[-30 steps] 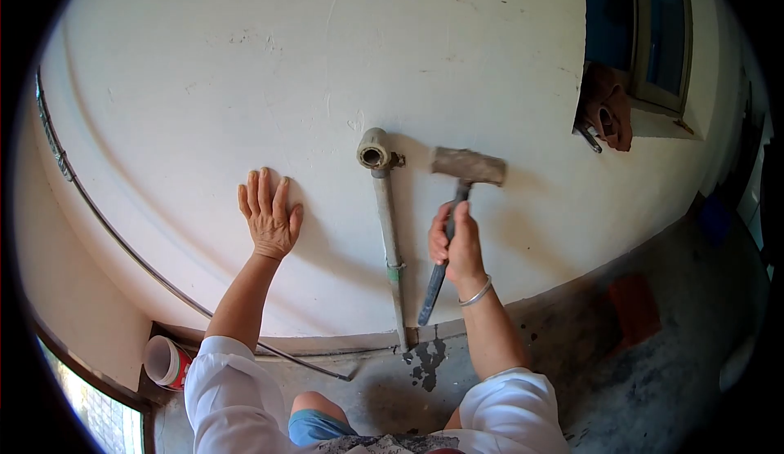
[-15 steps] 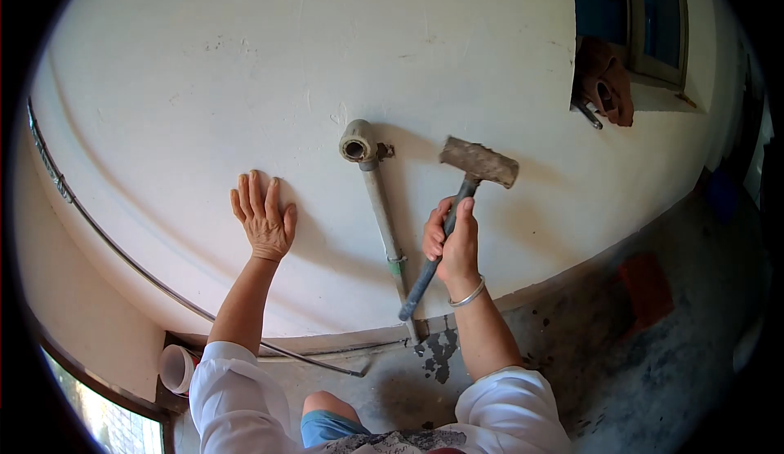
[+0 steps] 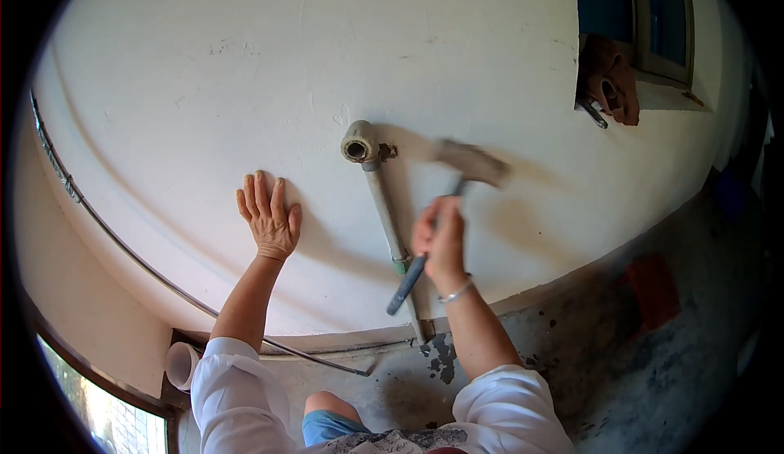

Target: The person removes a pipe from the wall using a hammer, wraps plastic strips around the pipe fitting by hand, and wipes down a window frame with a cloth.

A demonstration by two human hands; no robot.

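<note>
While a pipe [image 3: 382, 207] separates the hands [image 3: 273, 229] [image 3: 443, 240], a rod [image 3: 67, 180] slants nearby.

one hammer [image 3: 472, 162]; one pipe [image 3: 385, 213]; one bracelet [image 3: 455, 289]; one bucket [image 3: 181, 366]

Plain room; window [image 3: 668, 13], concrete floor [image 3: 584, 348]

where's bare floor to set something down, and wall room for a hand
Floor: between the right sleeve and the red object, spotted but bare. Wall: between the left hand and the pipe. Crowded: right of the pipe, where the right hand holds the hammer.
</note>
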